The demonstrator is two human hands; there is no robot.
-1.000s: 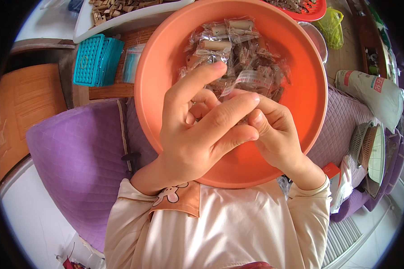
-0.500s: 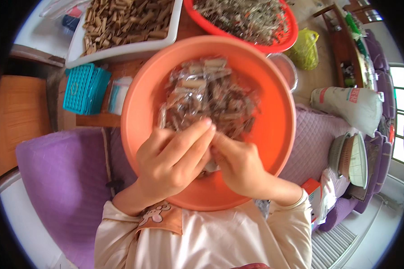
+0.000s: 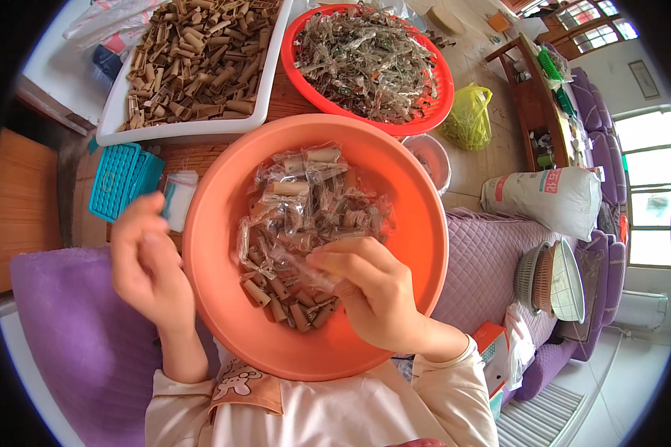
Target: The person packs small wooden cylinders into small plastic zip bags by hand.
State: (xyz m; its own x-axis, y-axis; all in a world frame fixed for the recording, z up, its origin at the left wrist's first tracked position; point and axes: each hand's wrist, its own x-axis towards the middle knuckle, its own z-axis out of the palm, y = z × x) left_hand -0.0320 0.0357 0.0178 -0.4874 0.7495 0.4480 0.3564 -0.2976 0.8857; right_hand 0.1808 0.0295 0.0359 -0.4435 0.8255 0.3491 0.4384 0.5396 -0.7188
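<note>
An orange plastic basin sits close in front of me. In its upper half lie several small brown tubes in clear film packets; bare brown tubes lie lower down. Over the basin, my right hand is closed in a pinch on a crumpled clear plastic wrapper, smeared by motion. I cannot tell whether anything is inside that wrapper. My left hand is raised beside the basin's left rim, its fingers bent but apart, with nothing seen in it.
Beyond the basin stand a white tub of brown cardboard-like pieces and a red basket heaped with clear strips. Teal baskets stand left. To the right are a yellow-green bag, a white sack and stacked strainers.
My hands were together over the basin and have parted. The left moved out past the left rim; the right stays above the basin with a wrapper. The view has shifted, exposing bare tubes.
</note>
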